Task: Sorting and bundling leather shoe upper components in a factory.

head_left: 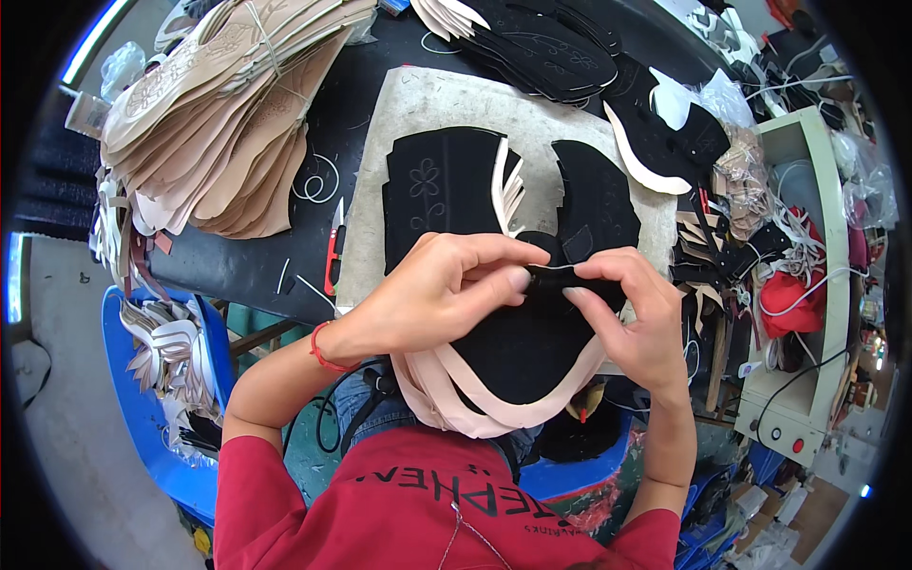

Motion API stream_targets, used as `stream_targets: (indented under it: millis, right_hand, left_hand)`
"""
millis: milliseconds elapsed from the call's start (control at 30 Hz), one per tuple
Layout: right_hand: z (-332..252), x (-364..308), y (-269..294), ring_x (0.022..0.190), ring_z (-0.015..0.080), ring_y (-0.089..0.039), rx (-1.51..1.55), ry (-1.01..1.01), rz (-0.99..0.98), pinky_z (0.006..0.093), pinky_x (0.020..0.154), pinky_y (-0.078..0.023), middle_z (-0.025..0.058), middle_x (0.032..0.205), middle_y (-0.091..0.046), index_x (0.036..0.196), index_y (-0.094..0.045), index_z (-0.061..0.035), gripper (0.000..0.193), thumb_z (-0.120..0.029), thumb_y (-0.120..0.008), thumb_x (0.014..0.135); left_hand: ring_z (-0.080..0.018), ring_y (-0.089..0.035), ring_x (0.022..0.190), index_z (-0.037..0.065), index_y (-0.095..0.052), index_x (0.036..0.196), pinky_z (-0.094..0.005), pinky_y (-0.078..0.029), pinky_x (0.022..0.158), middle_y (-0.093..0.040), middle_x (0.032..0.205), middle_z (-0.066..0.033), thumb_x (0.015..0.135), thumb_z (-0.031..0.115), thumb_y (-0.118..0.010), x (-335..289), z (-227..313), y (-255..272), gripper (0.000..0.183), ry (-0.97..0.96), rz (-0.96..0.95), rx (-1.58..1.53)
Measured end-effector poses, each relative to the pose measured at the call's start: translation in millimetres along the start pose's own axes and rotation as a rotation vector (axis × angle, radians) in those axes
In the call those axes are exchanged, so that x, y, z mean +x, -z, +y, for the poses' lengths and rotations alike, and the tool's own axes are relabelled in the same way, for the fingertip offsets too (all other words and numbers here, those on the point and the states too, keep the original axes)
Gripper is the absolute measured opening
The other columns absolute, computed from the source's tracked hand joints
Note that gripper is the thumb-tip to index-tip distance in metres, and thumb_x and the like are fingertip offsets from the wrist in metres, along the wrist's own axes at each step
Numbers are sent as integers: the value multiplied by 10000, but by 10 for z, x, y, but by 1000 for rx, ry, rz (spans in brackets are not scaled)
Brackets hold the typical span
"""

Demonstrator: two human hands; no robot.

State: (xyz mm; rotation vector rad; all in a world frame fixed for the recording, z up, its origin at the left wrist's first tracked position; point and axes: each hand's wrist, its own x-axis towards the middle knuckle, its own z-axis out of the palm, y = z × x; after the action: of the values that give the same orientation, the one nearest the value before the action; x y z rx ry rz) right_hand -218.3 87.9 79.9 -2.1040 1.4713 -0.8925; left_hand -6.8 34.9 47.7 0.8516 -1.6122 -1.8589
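Observation:
A black shoe upper piece (522,347) with pale pink edging (508,416) hangs over the near edge of the work board. My left hand (456,285) pinches its top edge between thumb and index finger. Close beside it, my right hand (632,304) pinches the same edge, and a thin white line runs between the two fingertips. Just beyond my hands lie a black cut piece with a stitched flower (423,190) and a smaller black piece (594,195). Several narrow white strips (506,185) lie between them.
A pale board (380,123) covers the middle of the dark table. Red-handled scissors (332,256) lie left of it. Tied beige pieces (218,123) are stacked at far left, black pieces (541,47) at the back. A blue bin (128,380) stands at lower left, a beige machine (817,285) at right.

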Motion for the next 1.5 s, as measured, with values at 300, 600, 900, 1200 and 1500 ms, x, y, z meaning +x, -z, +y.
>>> stream_targets:
  millis: [300, 600, 900, 1200, 1500]
  right_hand:
    - [30, 19, -20, 749, 226, -624, 95, 26, 15, 301, 652, -504, 92, 827, -615, 853, -589, -12, 182, 61, -686, 717]
    - [163, -7, -177, 716, 190, -624, 260, -4, 40, 284, 640, -499, 89, 814, -620, 829, -592, -19, 175, 66, -688, 711]
    - [192, -30, -192, 717, 159, -620, 353, -70, 96, 268, 656, -496, 74, 809, -630, 801, -589, -17, 147, 77, -675, 728]
    - [-59, 43, -52, 770, 159, -629, 74, 54, 209, 258, 690, -499, 80, 861, -635, 874, -591, -26, 146, 45, -666, 770]
    - [24, -30, -107, 689, 169, -598, 106, -115, 290, 284, 654, -460, 91, 822, -624, 974, -680, -8, 183, -29, -666, 793]
  left_hand:
    - [-110, -626, 823, -56, -640, 1050, -240, -559, 704, -658, 905, -92, 936, 162, -564, 94, -16, -11, 257, 90, -5, -125]
    - [-121, -661, 666, -43, -668, 954, -235, -526, 600, -679, 749, -88, 897, 156, -591, 110, -116, -53, 221, 34, 42, -59]
    - [-88, -627, 794, -53, -625, 955, -220, -513, 693, -645, 971, -118, 879, 132, -644, -11, 27, -99, 201, 43, 121, -79]
    - [-62, -592, 737, -45, -613, 902, -204, -496, 652, -631, 893, -72, 860, 116, -670, -75, -101, -77, 176, -26, 237, 1]
    - [-79, -616, 810, -8, -583, 935, -218, -537, 710, -623, 879, -36, 911, 140, -606, 31, -90, -13, 151, 6, 81, -234]
